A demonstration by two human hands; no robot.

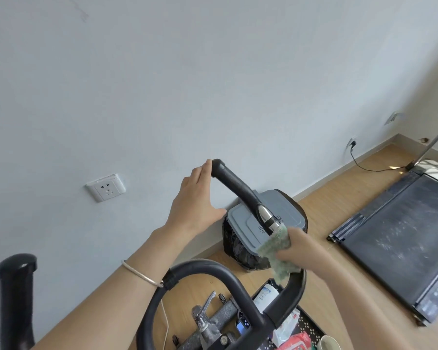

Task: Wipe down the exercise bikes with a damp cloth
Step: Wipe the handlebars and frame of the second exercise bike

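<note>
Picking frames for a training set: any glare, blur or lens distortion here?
Head view: soft, even daylight, faint shadows; bright glare at the far end of the treadmill; a glint on the chrome sensor of the handlebar; the right hand and cloth look slightly soft, the left hand sharper; the wide-angle lens tilts and bows the skirting.

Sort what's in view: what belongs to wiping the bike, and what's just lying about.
Job: green cloth, gripped by the right hand; black handlebar that the cloth touches; left hand resting open against its tip.
Lying about: lidded bin, treadmill, wall socket, black tray of odds and ends.
</note>
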